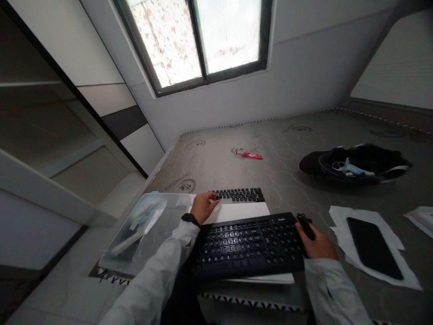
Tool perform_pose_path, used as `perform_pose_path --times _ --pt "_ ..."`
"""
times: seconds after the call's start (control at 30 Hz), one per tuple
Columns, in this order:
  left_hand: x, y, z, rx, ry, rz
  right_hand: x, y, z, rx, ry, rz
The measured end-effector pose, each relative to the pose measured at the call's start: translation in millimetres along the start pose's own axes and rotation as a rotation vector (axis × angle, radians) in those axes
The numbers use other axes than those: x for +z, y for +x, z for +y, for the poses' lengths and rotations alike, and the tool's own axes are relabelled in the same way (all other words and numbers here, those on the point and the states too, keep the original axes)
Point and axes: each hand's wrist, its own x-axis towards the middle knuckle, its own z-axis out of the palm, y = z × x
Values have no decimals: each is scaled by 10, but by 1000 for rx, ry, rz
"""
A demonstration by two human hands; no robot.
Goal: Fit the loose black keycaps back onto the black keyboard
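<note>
A black full-size keyboard (250, 241) lies slightly tilted over white sheets (241, 211) in front of me. Beyond the sheets are rows of small black keys (240, 195); whether they are loose keycaps, I cannot tell. My left hand (204, 207) reaches to the left end of these rows, thumb and fingertips pinched together. Anything between those fingertips is too small to make out. At the keyboard's right end, my right hand (318, 241) is closed around a short black handheld tool (306, 226), which points up and away from me.
Left of the keyboard is a clear plastic box (145, 234) with packets inside. A red-handled object (248, 155) lies farther back. To the right are a black cap (358, 164) holding a face mask (352, 168), and a phone (374, 248) on white paper (345, 215).
</note>
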Motion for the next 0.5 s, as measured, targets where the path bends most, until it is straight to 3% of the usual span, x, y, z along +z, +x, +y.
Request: perform_pose_path --times 0.2,0.3,0.5 --pt "480 721 -140 -175 63 -159 -5 38 20 10 43 -6" --pt "652 949 -193 -265 61 -263 -2 63 45 38 70 -71" --pt "918 1274 -214 -390 65 -395 9 17 25 23 96 4"
